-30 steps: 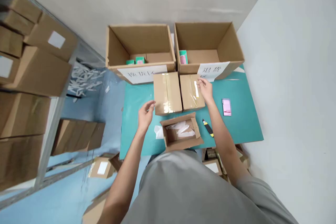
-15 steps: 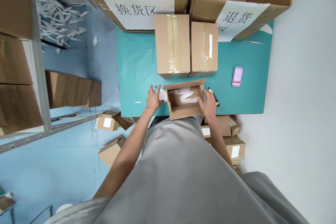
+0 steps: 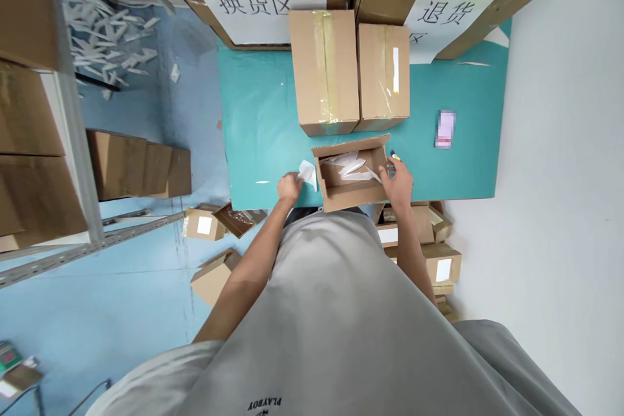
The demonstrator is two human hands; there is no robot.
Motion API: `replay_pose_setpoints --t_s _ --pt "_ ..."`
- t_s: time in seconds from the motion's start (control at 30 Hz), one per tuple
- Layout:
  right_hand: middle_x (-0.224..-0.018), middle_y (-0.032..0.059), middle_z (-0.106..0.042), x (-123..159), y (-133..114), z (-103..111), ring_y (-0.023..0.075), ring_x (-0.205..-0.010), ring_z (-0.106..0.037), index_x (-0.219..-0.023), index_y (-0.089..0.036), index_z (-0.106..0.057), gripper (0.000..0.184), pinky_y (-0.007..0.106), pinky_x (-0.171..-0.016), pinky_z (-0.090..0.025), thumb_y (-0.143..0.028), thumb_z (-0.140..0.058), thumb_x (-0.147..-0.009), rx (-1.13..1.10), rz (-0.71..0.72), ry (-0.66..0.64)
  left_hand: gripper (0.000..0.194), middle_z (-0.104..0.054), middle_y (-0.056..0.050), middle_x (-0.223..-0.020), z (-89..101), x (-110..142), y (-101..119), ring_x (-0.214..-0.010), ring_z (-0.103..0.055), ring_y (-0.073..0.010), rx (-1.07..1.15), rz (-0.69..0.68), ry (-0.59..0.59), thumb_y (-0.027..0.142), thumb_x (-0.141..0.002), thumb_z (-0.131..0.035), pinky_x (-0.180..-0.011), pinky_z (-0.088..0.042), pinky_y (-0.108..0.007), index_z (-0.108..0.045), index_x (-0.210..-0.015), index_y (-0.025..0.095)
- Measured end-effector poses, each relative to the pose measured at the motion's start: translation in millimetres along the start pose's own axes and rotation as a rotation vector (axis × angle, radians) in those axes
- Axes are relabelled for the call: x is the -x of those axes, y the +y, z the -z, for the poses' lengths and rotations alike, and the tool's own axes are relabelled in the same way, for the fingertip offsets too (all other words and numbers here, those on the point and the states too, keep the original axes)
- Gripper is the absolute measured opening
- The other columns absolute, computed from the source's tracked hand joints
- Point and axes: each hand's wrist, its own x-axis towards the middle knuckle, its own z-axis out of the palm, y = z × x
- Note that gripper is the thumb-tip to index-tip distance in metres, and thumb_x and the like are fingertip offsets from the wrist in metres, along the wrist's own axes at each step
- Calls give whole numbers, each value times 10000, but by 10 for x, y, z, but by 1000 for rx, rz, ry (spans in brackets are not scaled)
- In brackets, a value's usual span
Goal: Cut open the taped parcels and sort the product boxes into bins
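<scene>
An open cardboard box point(image 3: 355, 197) lies close to my body at the front of the table, with several crumpled white paper pieces point(image 3: 348, 162) inside. My left hand point(image 3: 289, 188) is closed in a pinch on a white paper scrap point(image 3: 307, 173), just left of the box. On the other side, my right hand point(image 3: 398, 183) grips the box's right wall, thumb inside and fingers outside. A white strip point(image 3: 374, 174) lies by that thumb; whether the thumb touches it I cannot tell. Behind the right fingers a box cutter point(image 3: 394, 155) is mostly hidden.
Two taped cartons point(image 3: 324, 71) stand behind the open box on the green table point(image 3: 258, 110). Large labelled boxes point(image 3: 273, 6) line the back. A pink item point(image 3: 444, 129) lies at right. Cartons point(image 3: 205, 221) sit on the floor, and a shelf point(image 3: 73, 110) stands left.
My left hand has gone from spread fingers to a pinch on the paper scrap. My right hand has shifted to the box's right wall, now covering most of the cutter. The view has shifted slightly.
</scene>
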Motion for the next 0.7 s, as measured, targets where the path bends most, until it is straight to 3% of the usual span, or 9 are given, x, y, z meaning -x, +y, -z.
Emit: replay_pose_setpoints --t_s 0.07,0.13,0.23,0.3,0.43,0.53,0.63,0.7 --pt "-1335 218 -808 -30 8 13 344 -1119 -789 -1366 -169 -766 521 560 -1075 -632 -538 -636 -1021 -11 -12 9 258 -789 -201 -1163 165 76 -34 -1069 -729 -326 68 12 86 319 -1061 -607 -951 -507 -390 -775 -1128 135" --pt "-1317 230 -815 -58 9 27 350 -1111 -795 -1349 -150 -770 519 566 -1064 -636 -524 -623 -1020 -16 -17 3 254 -777 -141 -1060 372 217 -16 -970 -712 -278 235 -29 244 368 -1053 -621 -915 -518 -363 -758 -1062 155" --pt "-1313 230 -820 -94 -11 38 350 -1108 -800 -1321 -157 -778 498 575 -1085 -628 -528 -620 -1028 -21 -15 -14 242 -731 -61 -961 661 513 206 -891 -664 -228 525 -244 449 429 -1037 -667 -867 -545 -329 -729 -966 206" --pt "-1316 220 -824 -117 -38 37 347 -1109 -803 -1311 -168 -783 484 571 -1095 -625 -529 -620 -1033 -18 -16 -17 256 -733 -54 -960 775 695 474 -892 -652 -226 600 -403 455 458 -1041 -694 -876 -554 -333 -746 -950 225" --pt "-1323 219 -824 -163 -76 45 352 -1111 -808 -1304 -166 -793 481 565 -1109 -618 -525 -617 -1037 10 -8 -15 270 -792 -86 -1118 753 807 945 -950 -686 -253 593 -597 274 446 -984 -782 -934 -566 -364 -827 -1143 232" --pt "-1332 214 -822 -183 -55 73 344 -1114 -809 -1313 -173 -787 482 556 -1114 -616 -537 -605 -1056 22 14 -33 295 -783 -91 -1241 597 640 929 -929 -690 -223 646 -497 353 376 -999 -743 -916 -567 -347 -797 -1244 220" --pt "-1327 211 -825 -176 -7 96 334 -1096 -816 -1317 -170 -776 478 536 -1078 -634 -534 -594 -1067 32 9 -36 229 -761 -101 -1249 405 334 651 -893 -679 -194 664 -265 544 220 -1007 -633 -942 -558 -338 -750 -1200 181" --pt "-1321 214 -829 -166 19 105 331 -1080 -822 -1312 -162 -777 468 523 -1059 -642 -516 -600 -1062 45 -9 -30 231 -755 -122 -1268 272 117 459 -961 -700 -201 661 -147 553 163 -1000 -587 -989 -551 -333 -718 -1190 162"
